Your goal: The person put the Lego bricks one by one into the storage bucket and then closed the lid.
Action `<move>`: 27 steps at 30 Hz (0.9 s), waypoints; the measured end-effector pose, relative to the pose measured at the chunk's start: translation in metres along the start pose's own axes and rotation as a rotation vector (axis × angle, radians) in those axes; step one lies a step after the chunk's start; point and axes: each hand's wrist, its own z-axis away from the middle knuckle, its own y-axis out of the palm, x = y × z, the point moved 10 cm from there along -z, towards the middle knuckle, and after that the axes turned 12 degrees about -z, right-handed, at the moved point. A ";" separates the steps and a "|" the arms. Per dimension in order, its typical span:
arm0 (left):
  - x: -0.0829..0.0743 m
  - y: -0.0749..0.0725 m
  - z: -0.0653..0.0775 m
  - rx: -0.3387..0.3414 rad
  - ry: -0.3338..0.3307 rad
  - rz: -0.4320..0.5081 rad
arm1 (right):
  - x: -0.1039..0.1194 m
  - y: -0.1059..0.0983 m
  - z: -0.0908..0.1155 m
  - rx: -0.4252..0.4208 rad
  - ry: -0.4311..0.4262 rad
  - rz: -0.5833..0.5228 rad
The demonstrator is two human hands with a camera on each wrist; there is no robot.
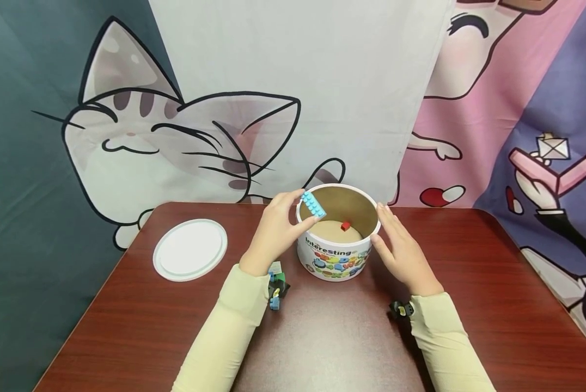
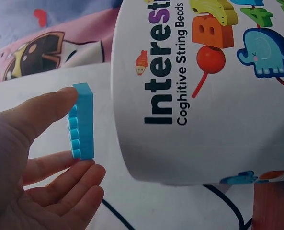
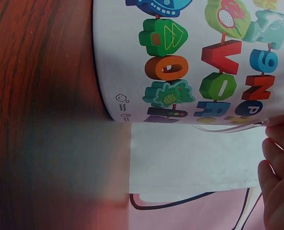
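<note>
Cloth (image 1: 322, 54) with a big cartoon cat (image 1: 126, 147) on it hangs behind a brown table (image 1: 352, 337). The left hand (image 1: 275, 231) pinches a blue brick (image 1: 313, 204) by its two ends, thumb on one end and fingers on the other. That grip is up at the left side of the tub (image 1: 334, 247), higher than its rim. The brick could slip out if the pinch gets loose, or bump the rim and drop on the table. The right hand (image 1: 406, 256), across from the pinch, has its fingers straight and rests them on the tub's right side. If it pushes too hard, the tub could slide or tip. Toy bits (image 1: 279, 276) lie by the left wrist, and the sleeve (image 1: 244, 296) could knock them. Down in the tub, below and right of the pinch, I see one red block (image 1: 345, 226). The lid (image 1: 190, 250) is off, lying left of the pinch.
</note>
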 end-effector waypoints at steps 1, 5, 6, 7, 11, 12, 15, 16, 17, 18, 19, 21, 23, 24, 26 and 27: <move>-0.001 0.003 -0.003 0.017 0.000 -0.005 | 0.000 0.000 0.000 0.003 0.003 -0.003; -0.005 0.019 -0.014 0.107 0.003 -0.047 | 0.000 0.000 0.001 0.003 0.012 0.000; -0.006 0.024 -0.017 0.136 0.005 -0.061 | 0.000 0.000 0.000 0.002 0.011 0.001; -0.007 0.029 -0.021 0.169 0.010 -0.078 | 0.000 0.000 0.000 0.002 0.010 0.001; -0.012 0.051 -0.032 0.297 0.044 -0.153 | 0.000 0.000 0.000 0.000 0.006 0.000; -0.013 0.056 -0.034 0.324 0.053 -0.178 | 0.000 0.000 0.000 -0.001 0.004 -0.002; -0.015 0.069 -0.038 0.381 0.081 -0.245 | 0.001 0.002 0.001 -0.004 -0.005 -0.009; -0.015 0.071 -0.039 0.389 0.089 -0.264 | 0.001 0.002 0.001 -0.005 -0.008 -0.011; -0.015 0.073 -0.040 0.389 0.095 -0.273 | 0.001 0.003 0.001 -0.005 -0.010 -0.012; -0.015 0.073 -0.040 0.379 0.100 -0.274 | 0.001 0.003 0.001 -0.005 -0.012 -0.013; -0.016 0.072 -0.040 0.364 0.106 -0.267 | 0.001 0.004 0.001 -0.005 -0.014 -0.013; -0.017 0.067 -0.039 0.309 0.121 -0.245 | 0.001 0.004 0.001 -0.003 -0.007 -0.010; -0.018 0.057 -0.038 0.238 0.128 -0.213 | 0.001 0.003 0.001 -0.002 0.004 -0.007; -0.017 0.052 -0.037 0.198 0.128 -0.199 | 0.001 0.002 0.000 -0.001 0.008 -0.009; -0.016 0.040 -0.033 0.118 0.135 -0.169 | 0.000 0.002 0.000 0.000 0.016 -0.011; -0.015 0.034 -0.031 0.078 0.137 -0.157 | 0.000 0.001 0.000 -0.001 0.018 -0.011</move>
